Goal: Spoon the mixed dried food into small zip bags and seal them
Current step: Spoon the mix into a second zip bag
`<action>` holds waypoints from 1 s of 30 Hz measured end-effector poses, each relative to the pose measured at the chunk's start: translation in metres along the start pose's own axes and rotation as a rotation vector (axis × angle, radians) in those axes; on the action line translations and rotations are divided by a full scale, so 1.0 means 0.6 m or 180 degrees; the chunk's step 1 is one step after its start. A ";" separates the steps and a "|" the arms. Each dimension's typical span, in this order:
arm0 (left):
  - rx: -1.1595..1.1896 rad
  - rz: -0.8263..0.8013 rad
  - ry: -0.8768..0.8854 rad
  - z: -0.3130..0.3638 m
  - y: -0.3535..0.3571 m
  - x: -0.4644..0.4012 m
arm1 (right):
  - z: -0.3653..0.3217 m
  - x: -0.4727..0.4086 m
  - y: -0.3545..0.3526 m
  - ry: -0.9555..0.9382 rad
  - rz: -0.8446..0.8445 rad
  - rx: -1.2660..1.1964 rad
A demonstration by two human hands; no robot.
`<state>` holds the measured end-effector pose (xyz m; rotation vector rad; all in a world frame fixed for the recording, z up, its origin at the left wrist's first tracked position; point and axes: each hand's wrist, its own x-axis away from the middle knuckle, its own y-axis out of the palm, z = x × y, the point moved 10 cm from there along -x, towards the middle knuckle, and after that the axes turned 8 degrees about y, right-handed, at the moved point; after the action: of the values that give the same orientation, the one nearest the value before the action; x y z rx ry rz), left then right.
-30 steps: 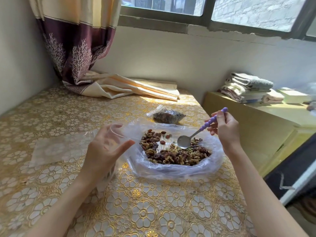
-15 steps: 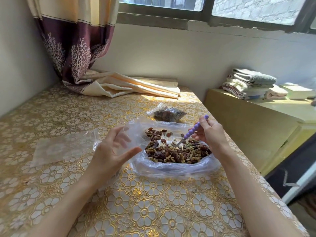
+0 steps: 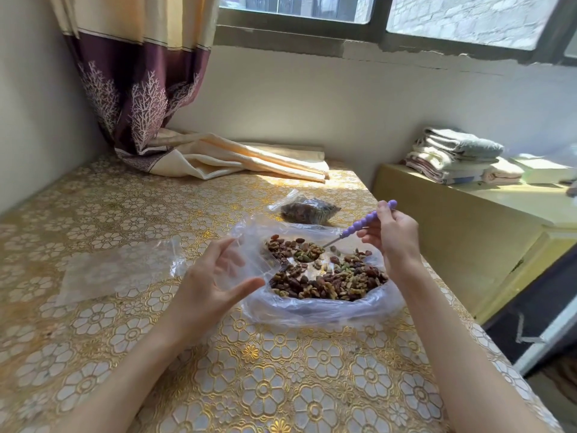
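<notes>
The right hand [image 3: 392, 235] pinches the purple bumpy handle of a metal spoon [image 3: 359, 226] – its bowl is full of nuts and raisins. The spoon hangs just over the pile of mixed dried food [image 3: 327, 276] in a big clear plastic bag [image 3: 312, 310] on the gold flower tablecloth [image 3: 265, 385]. The left hand [image 3: 215, 282] holds open a small clear zip bag [image 3: 253, 260] beside the pile, fingers curled round it. One filled little bag [image 3: 307, 210] lies behind – a flat empty one [image 3: 118, 270] lies to the left.
</notes>
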<state>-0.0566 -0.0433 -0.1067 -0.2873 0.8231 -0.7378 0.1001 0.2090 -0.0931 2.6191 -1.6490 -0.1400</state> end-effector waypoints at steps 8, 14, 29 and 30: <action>0.0100 -0.0006 -0.0188 -0.008 -0.002 0.001 | -0.052 0.030 0.090 -0.0157 -0.0534 -0.0390; 0.0351 0.0076 -0.0370 -0.026 -0.001 0.004 | -0.068 0.071 0.172 -0.0491 -0.0959 -0.0172; 0.0833 0.0599 -0.0280 -0.009 -0.039 0.001 | -0.163 0.159 0.252 -0.1766 -0.1494 0.0331; 0.0898 0.0632 -0.0283 -0.007 -0.041 0.001 | -0.166 0.157 0.248 -0.1757 -0.1483 0.0262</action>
<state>-0.0714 -0.0613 -0.0972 0.0151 0.6429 -0.6404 0.0172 0.0584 0.0135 3.1752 -1.1024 -0.8958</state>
